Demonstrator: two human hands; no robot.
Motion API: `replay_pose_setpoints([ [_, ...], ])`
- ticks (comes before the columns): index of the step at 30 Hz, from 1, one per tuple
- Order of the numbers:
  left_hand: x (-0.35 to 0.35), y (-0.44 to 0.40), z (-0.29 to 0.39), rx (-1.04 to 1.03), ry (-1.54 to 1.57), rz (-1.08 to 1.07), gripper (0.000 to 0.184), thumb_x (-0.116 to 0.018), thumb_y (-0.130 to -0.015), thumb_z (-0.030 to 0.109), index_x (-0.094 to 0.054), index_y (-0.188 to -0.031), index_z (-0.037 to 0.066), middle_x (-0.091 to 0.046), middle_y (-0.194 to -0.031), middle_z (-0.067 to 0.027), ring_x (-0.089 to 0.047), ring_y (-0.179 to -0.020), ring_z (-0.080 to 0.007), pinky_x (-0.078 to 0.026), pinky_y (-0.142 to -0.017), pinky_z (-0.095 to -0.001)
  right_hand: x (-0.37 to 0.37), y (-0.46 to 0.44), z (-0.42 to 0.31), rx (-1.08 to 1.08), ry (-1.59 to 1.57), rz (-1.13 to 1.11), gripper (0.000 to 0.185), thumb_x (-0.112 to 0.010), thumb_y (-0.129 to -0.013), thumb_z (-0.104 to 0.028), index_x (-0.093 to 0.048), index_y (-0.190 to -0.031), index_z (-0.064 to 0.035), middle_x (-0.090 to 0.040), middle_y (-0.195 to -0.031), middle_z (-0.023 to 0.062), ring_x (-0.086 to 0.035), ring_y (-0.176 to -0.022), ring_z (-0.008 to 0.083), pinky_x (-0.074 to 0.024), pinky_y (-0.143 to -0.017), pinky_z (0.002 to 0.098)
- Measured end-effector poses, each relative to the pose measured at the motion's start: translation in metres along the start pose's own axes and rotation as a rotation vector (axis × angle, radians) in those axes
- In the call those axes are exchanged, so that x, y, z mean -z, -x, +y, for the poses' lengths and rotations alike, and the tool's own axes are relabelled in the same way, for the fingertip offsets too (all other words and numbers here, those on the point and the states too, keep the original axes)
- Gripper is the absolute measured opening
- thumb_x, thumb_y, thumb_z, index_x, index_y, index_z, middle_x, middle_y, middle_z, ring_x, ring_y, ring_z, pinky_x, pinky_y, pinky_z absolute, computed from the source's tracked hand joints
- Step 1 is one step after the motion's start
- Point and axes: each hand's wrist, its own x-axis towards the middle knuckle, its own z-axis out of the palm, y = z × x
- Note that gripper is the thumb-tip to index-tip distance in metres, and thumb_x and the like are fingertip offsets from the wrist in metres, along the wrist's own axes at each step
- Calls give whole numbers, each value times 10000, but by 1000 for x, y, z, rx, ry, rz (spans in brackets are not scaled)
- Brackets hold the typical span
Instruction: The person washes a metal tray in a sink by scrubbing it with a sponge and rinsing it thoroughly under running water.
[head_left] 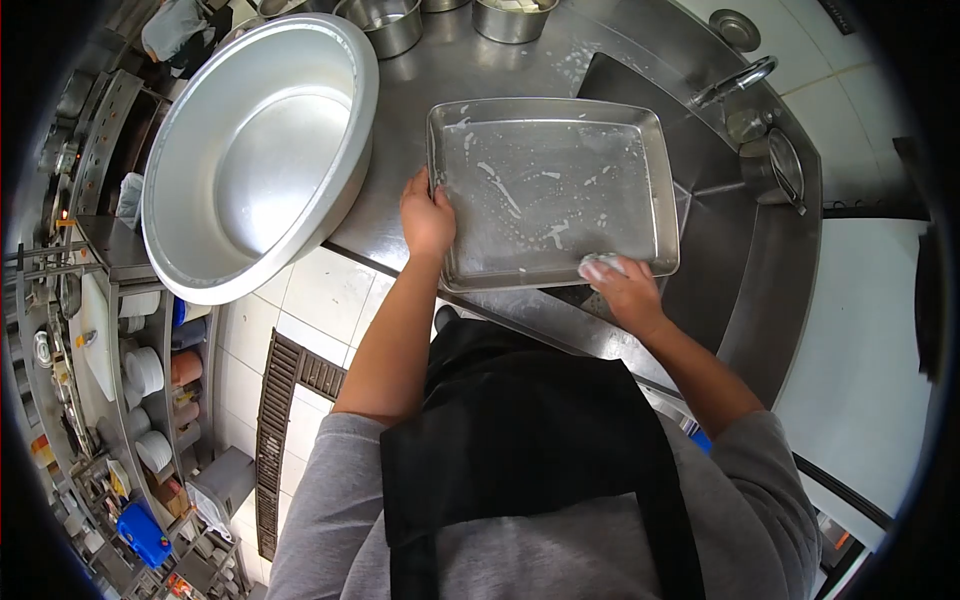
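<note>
A rectangular metal baking tray (560,200) with soap streaks and suds lies partly over the sink edge. My left hand (427,218) grips its left rim, fingers on the outer side and thumb near the edge. At the tray's near right corner, my right hand (628,290) is closed around a foamy, whitish sponge (602,267) pressed against the near rim. Foam and my fingers hide much of the sponge.
A large round metal basin (362,110) stands left of the tray, overhanging the counter edge. Metal pots (512,20) line the back. The sink (715,250) and faucet (735,82) are on the right, with a pot (770,165) beside them. Shelves of dishes (145,370) stand left.
</note>
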Motion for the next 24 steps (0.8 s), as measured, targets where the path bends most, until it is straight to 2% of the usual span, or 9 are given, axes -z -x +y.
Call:
replay_pose_setpoints([
  [3,1,-2,0,-14,-26,2,381,-543,-844,51,-547,-1218,-20,-577,-1157,-207,-533,-1081,-382,-416,-954,-424,-11,-2,-13,-33,-28,39,435,-651,-812,-243,-586,-1238,-181,-606,-1204,-2,-540,-1076,273,-423,-839,428],
  [5,-2,-3,-4,-28,-42,23,383,-545,-844,54,-546,-1219,-22,-574,-1164,-210,-532,-1084,-384,-416,-956,-424,-11,-28,-52,-66,-171,-98,525,-652,-819,-242,-506,-1313,-140,-535,-1303,56,-478,-1180,299,-396,-948,451],
  [9,-2,-2,-5,-20,-80,20,393,-549,-845,65,-543,-1229,-18,-568,-1184,-215,-528,-1094,-386,-412,-966,-425,-10,-77,-90,-28,-428,-147,550,-650,-822,-190,-472,-1337,-116,-521,-1318,92,-447,-1225,330,-371,-1015,451],
  [11,-3,-2,-7,-25,-84,23,383,-545,-846,63,-544,-1220,-19,-569,-1180,-214,-526,-1095,-389,-415,-962,-427,-9,-83,-84,15,-474,-243,534,-641,-820,-131,-475,-1325,-93,-521,-1309,136,-469,-1217,332,-379,-1033,421],
  [16,3,-2,11,-23,-115,-13,364,-545,-841,57,-530,-1198,-13,-574,-1156,-220,-527,-1093,-393,-430,-943,-433,41,4,17,-284,-203,-382,487,-613,-825,-119,-510,-1297,-181,-598,-1196,86,-568,-1101,287,-440,-959,412],
  [18,6,-4,13,64,-143,-94,413,-570,-837,69,-468,-1229,-12,-575,-1140,-255,-551,-1076,-403,-445,-922,-443,48,24,44,-270,-109,-351,453,-587,-834,-117,-529,-1279,-189,-615,-1155,96,-583,-1074,283,-429,-963,413],
  [20,6,-5,14,93,-165,-140,408,-575,-829,65,-453,-1212,-2,-563,-1157,-245,-545,-1082,-397,-449,-915,-442,62,19,48,-331,3,-562,432,-589,-831,-121,-549,-1257,-181,-628,-1130,101,-593,-1060,280,-419,-969,407],
  [21,6,-7,15,134,-194,-181,404,-581,-821,61,-438,-1195,8,-552,-1173,-235,-539,-1087,-391,-452,-909,-442,64,6,43,-380,-45,-672,460,-620,-803,-94,-557,-1254,-161,-632,-1143,106,-597,-1064,283,-412,-980,412],
  [24,10,-11,16,148,-265,-230,419,-609,-817,84,-416,-1182,14,-546,-1180,-239,-555,-1068,-403,-465,-884,-456,46,19,53,-377,-369,-566,508,-668,-762,-76,-567,-1254,-155,-623,-1179,113,-604,-1059,283,-408,-987,416],
])
